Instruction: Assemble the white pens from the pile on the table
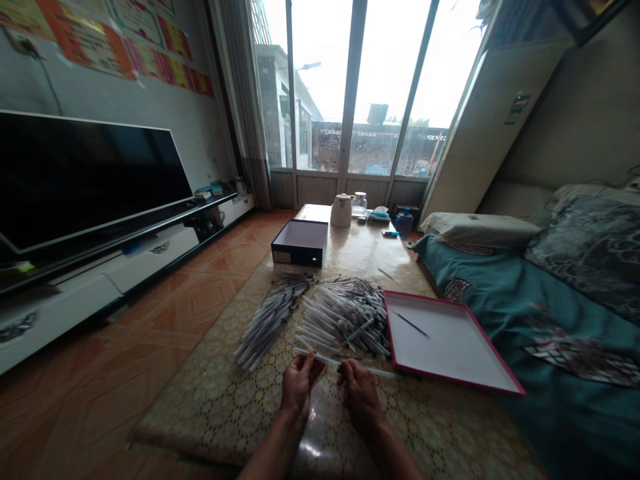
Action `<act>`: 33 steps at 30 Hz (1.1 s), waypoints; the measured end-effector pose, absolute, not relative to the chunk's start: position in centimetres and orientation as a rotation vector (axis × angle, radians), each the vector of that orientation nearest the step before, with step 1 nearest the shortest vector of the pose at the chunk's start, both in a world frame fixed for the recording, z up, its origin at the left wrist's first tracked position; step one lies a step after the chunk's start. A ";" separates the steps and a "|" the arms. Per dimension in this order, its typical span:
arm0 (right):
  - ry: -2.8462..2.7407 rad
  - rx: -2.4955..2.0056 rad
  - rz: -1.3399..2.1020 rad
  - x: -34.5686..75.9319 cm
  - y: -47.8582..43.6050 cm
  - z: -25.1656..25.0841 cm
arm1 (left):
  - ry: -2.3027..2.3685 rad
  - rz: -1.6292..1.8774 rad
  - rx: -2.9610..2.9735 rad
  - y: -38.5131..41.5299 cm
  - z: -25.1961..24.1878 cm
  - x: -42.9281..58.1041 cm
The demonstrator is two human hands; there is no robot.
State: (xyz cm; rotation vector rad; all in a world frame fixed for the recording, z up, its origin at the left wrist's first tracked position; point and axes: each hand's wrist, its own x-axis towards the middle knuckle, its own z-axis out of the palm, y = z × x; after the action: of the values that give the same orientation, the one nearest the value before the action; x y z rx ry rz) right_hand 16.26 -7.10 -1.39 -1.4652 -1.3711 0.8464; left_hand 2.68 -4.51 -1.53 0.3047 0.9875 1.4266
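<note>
My left hand [299,383] is closed on a slim whitish pen barrel [326,359] near the front of the table. My right hand [361,393] is closed in a pinch at the barrel's dark right end; what exactly its fingers cover is hidden. Past my right knuckles runs another whitish tube [384,373], and I cannot tell whether it is held or lies on the table. Just beyond my hands is a jumbled heap of white pens with dark ends [345,313]. Left of it, a bundle of similar pens [273,320] lies roughly side by side.
A shallow box lid [450,340] with pink edges lies at right, a thin dark refill-like stick [411,324] in it. Farther back on the patterned table [220,407] stand a dark open box [300,257], a kettle [341,211] and a glass jar [359,203]. A sofa [480,280] borders the right.
</note>
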 end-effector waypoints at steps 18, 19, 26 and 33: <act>-1.216 -1.328 1.036 16.0 -7.3 -2.5 | 0.977 1.436 0.372 -4.4 -2.4 2.7; -1.201 -1.321 1.037 16.0 -7.3 -2.5 | 0.979 1.437 0.373 -4.4 -2.5 2.7; -1.150 -1.281 1.016 16.0 -7.7 -2.3 | 1.026 1.453 0.382 -4.3 -2.8 2.9; -1.035 -1.269 1.031 16.2 -7.6 -2.9 | 1.034 1.488 0.333 -4.4 -2.4 2.9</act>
State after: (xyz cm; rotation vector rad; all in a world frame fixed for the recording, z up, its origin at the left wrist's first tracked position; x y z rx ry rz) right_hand 16.19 -7.61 -2.93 -1.2690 -1.0349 1.0311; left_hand 2.86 -4.39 -2.38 0.3332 1.0344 1.4879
